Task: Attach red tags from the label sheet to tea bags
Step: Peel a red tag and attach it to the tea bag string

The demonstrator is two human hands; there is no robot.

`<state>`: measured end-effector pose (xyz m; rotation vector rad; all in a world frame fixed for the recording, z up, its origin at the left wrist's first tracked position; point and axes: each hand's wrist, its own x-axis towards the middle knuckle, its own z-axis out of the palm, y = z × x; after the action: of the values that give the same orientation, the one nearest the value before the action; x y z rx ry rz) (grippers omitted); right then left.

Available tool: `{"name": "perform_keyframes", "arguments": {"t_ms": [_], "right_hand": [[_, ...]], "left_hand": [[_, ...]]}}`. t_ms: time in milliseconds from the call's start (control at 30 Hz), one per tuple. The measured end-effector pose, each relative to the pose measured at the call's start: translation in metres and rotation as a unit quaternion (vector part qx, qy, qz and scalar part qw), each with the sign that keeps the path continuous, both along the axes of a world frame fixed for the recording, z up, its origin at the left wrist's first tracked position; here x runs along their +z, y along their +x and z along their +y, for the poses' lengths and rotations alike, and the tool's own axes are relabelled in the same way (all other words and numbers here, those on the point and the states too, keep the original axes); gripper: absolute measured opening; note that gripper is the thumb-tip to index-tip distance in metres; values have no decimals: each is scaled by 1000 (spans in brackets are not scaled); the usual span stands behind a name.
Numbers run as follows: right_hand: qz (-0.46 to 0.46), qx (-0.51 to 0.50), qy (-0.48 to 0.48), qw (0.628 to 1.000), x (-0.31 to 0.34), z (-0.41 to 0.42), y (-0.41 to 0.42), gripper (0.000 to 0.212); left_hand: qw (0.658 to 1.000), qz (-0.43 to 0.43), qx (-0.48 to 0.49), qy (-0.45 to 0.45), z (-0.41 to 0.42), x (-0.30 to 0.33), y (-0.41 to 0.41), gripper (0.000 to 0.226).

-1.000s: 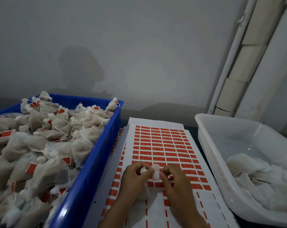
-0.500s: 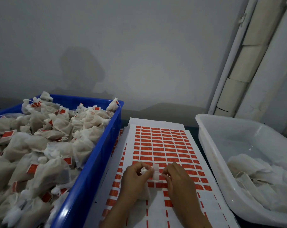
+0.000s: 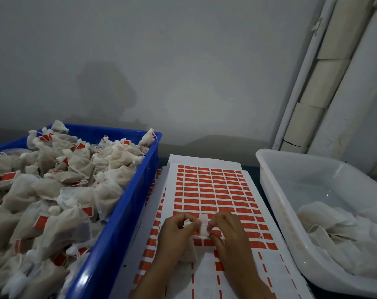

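A white label sheet (image 3: 211, 186) with rows of red tags lies between two bins. Over its near part, my left hand (image 3: 175, 236) pinches the gathered top of a tea bag (image 3: 188, 254), whose body hangs under the palm. My right hand (image 3: 228, 236) pinches a small tag (image 3: 203, 228), its white back facing me, right beside the left fingers. The two hands touch at the fingertips.
A blue crate (image 3: 118, 223) on the left is heaped with tea bags carrying red tags. A white tub (image 3: 276, 190) on the right holds untagged white bags (image 3: 338, 238). More label sheets lie under the top one. A grey wall stands behind.
Both hands stay over the sheet's near part. The right fingers have shifted slightly on the tag, pressing it closer to the left hand's fingertips.
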<state>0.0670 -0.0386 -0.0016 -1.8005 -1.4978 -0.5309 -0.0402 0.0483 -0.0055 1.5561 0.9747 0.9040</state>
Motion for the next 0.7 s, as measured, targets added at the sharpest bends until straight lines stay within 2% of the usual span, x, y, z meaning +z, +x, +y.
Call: {"name": "perform_keyframes", "arguments": {"t_ms": [267, 300, 367, 400, 500, 533, 600, 700], "right_hand": [[-9, -50, 39, 998, -1, -2, 5, 12], [13, -64, 44, 997, 1, -3, 5, 10], [74, -81, 42, 993, 2, -3, 6, 23], [107, -79, 38, 990, 3, -4, 6, 23], [285, -33, 0, 958, 5, -4, 1, 3], [331, -12, -8, 944, 3, -3, -1, 9], [367, 19, -29, 930, 1, -1, -4, 12], [362, 29, -46, 931, 1, -2, -5, 20]], "left_hand": [[1000, 6, -2, 12, 1, 0, 0, 8], [1000, 4, -2, 9, 1, -1, 0, 8], [1000, 2, -4, 2, 1, -2, -1, 7], [1000, 1, -7, -1, 1, -2, -1, 6], [1000, -1, -9, -3, 2, -2, -1, 7], [1000, 2, -8, 0, 2, -1, -1, 7], [1000, 10, -6, 10, 2, 0, 0, 8], [1000, 14, -8, 17, 1, 0, 0, 9]]}}
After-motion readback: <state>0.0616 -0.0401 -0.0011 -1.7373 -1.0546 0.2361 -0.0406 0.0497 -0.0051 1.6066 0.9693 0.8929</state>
